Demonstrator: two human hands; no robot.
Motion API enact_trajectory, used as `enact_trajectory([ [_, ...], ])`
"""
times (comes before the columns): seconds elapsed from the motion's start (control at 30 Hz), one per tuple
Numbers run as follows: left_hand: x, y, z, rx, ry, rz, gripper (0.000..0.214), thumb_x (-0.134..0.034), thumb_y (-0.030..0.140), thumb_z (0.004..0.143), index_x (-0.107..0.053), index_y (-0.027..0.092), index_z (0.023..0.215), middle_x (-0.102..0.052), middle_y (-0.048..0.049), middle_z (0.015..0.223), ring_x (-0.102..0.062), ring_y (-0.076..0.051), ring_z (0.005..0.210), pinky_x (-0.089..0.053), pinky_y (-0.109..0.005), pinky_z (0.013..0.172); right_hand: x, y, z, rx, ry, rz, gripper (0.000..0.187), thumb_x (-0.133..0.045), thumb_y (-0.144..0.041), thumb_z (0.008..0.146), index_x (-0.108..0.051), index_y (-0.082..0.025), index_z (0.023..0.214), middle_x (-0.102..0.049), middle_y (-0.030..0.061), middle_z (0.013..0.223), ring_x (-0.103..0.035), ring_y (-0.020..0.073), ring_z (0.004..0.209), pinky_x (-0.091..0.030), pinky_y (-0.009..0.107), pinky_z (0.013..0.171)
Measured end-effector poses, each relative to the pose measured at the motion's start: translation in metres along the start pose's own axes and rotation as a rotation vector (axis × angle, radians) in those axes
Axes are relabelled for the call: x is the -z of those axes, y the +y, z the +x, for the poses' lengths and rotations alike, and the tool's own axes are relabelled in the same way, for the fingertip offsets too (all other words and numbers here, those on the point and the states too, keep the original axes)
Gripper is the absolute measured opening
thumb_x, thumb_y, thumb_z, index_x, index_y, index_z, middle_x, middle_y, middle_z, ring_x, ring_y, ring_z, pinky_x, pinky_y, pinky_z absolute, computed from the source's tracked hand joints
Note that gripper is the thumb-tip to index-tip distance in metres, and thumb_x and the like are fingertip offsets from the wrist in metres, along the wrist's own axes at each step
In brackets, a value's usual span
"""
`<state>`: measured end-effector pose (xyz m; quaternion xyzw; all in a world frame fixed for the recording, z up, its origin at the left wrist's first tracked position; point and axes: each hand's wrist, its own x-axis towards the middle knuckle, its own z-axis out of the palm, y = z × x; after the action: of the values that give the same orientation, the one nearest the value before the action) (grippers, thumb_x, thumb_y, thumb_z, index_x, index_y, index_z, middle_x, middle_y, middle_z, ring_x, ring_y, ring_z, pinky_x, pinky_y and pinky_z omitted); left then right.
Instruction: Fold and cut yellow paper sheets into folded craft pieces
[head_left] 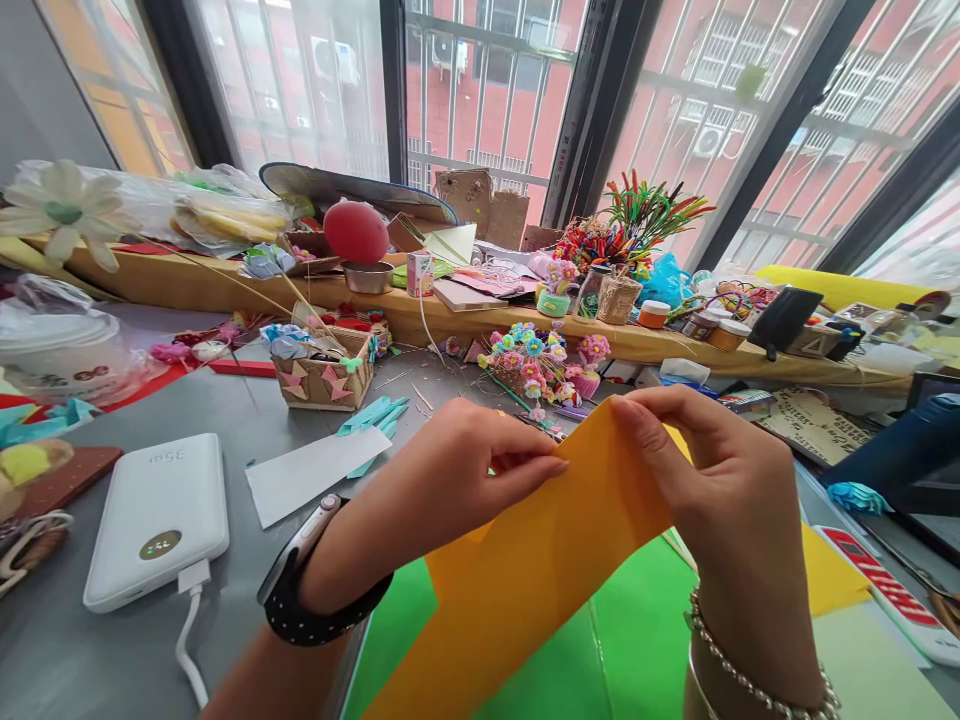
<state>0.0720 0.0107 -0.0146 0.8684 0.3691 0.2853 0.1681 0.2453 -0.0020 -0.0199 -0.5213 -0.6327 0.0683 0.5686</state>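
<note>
A sheet of orange paper, folded or bent over along its upper part, is held up between my two hands. My left hand pinches its upper left edge between thumb and fingers. At the top right corner, my right hand grips the paper with the thumb in front and the fingers behind. Below the orange paper lies a bright green sheet or mat, partly covered by it. A smartwatch is on my left wrist and a beaded bracelet on my right.
To the left, a white power bank with a plugged-in cable lies beside a white paper strip. Behind stand a cardboard box and small craft flowers. A cluttered ledge runs below the windows. Yellow paper lies at the right.
</note>
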Motion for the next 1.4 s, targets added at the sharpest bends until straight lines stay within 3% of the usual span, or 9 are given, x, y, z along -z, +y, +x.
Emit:
enact_trajectory([
  [0.23, 0.003, -0.001, -0.002, -0.016, -0.142, 0.075, 0.024, -0.044, 0.026, 0.082, -0.065, 0.016, 0.073, -0.049, 0.0049, 0.052, -0.037, -0.007, 0.048, -0.026, -0.020, 0.045, 0.002, 0.009, 0.004, 0.011, -0.012, -0.054, 0.015, -0.058, -0.034, 0.073, -0.063, -0.021, 0.070, -0.063, 0.0005, 0.068, -0.058, 0.0154, 0.063, -0.045, 0.026, 0.059],
  [0.53, 0.003, -0.002, -0.001, -0.005, -0.206, 0.125, 0.025, -0.044, 0.027, 0.081, -0.061, 0.016, 0.066, -0.043, 0.0058, 0.050, -0.033, -0.007, 0.046, -0.024, -0.019, 0.044, 0.005, 0.016, 0.007, 0.037, 0.001, -0.061, 0.013, -0.058, -0.033, 0.074, -0.063, -0.022, 0.073, -0.064, 0.0009, 0.070, -0.058, 0.0168, 0.066, -0.045, 0.026, 0.058],
  [0.73, 0.003, -0.004, -0.002, 0.035, -0.196, 0.081, 0.022, -0.048, 0.024, 0.079, -0.064, 0.016, 0.067, -0.047, 0.0052, 0.049, -0.035, -0.006, 0.046, -0.024, -0.018, 0.043, 0.005, 0.014, 0.010, 0.027, -0.058, -0.030, 0.012, -0.059, -0.032, 0.073, -0.061, -0.021, 0.069, -0.061, -0.0014, 0.065, -0.057, 0.0140, 0.061, -0.044, 0.024, 0.056],
  [0.93, 0.002, -0.014, 0.003, 0.086, -0.165, -0.052, 0.022, -0.050, 0.026, 0.077, -0.068, 0.016, 0.069, -0.051, 0.0049, 0.049, -0.037, -0.006, 0.046, -0.027, -0.015, 0.042, 0.005, 0.009, 0.010, 0.010, -0.091, -0.010, 0.014, -0.058, -0.033, 0.074, -0.061, -0.019, 0.069, -0.062, 0.0013, 0.068, -0.058, 0.0170, 0.066, -0.046, 0.028, 0.061],
  [1.03, 0.004, -0.019, 0.003, 0.114, -0.105, -0.089, 0.024, -0.050, 0.029, 0.077, -0.068, 0.016, 0.069, -0.052, 0.0046, 0.051, -0.041, -0.007, 0.049, -0.030, -0.015, 0.043, 0.002, 0.011, 0.010, 0.048, 0.029, 0.065, 0.016, -0.059, -0.032, 0.074, -0.061, -0.021, 0.085, -0.063, 0.0035, 0.090, -0.057, 0.0205, 0.087, -0.044, 0.034, 0.078],
  [1.1, 0.006, -0.020, 0.003, 0.160, -0.021, -0.155, 0.025, -0.051, 0.031, 0.077, -0.068, 0.016, 0.069, -0.056, 0.0038, 0.054, -0.046, -0.008, 0.051, -0.033, -0.015, 0.045, 0.000, 0.013, 0.010, 0.078, 0.131, 0.165, 0.035, -0.061, -0.030, 0.072, -0.052, -0.024, 0.106, -0.055, 0.0048, 0.112, -0.049, 0.0215, 0.106, -0.038, 0.038, 0.091],
  [1.17, 0.006, -0.019, 0.003, 0.224, 0.116, -0.290, 0.024, -0.053, 0.033, 0.075, -0.068, 0.015, 0.071, -0.061, 0.0020, 0.060, -0.051, -0.009, 0.055, -0.038, -0.016, 0.047, -0.003, 0.016, 0.012, 0.070, 0.141, 0.283, 0.055, -0.063, -0.030, 0.070, -0.039, -0.026, 0.119, -0.044, 0.0070, 0.124, -0.041, 0.0219, 0.115, -0.037, 0.039, 0.093],
  [1.3, 0.005, -0.018, 0.005, 0.303, 0.412, -0.632, 0.021, -0.059, 0.035, 0.071, -0.068, 0.016, 0.076, -0.068, -0.0008, 0.073, -0.060, -0.013, 0.064, -0.049, -0.019, 0.055, -0.011, 0.017, 0.014, -0.090, -0.162, 0.533, 0.066, -0.065, -0.033, 0.067, -0.032, -0.024, 0.123, -0.044, 0.0125, 0.125, -0.048, 0.0246, 0.110, -0.046, 0.039, 0.085],
  [1.4, 0.003, -0.020, 0.007, 0.296, 0.501, -0.787, 0.017, -0.064, 0.031, 0.068, -0.069, 0.019, 0.077, -0.069, 0.0009, 0.073, -0.061, -0.012, 0.064, -0.051, -0.019, 0.056, -0.019, 0.014, 0.013, -0.263, -0.461, 0.729, 0.057, -0.065, -0.031, 0.067, -0.037, -0.023, 0.116, -0.056, 0.0112, 0.113, -0.059, 0.0242, 0.095, -0.052, 0.038, 0.076],
])
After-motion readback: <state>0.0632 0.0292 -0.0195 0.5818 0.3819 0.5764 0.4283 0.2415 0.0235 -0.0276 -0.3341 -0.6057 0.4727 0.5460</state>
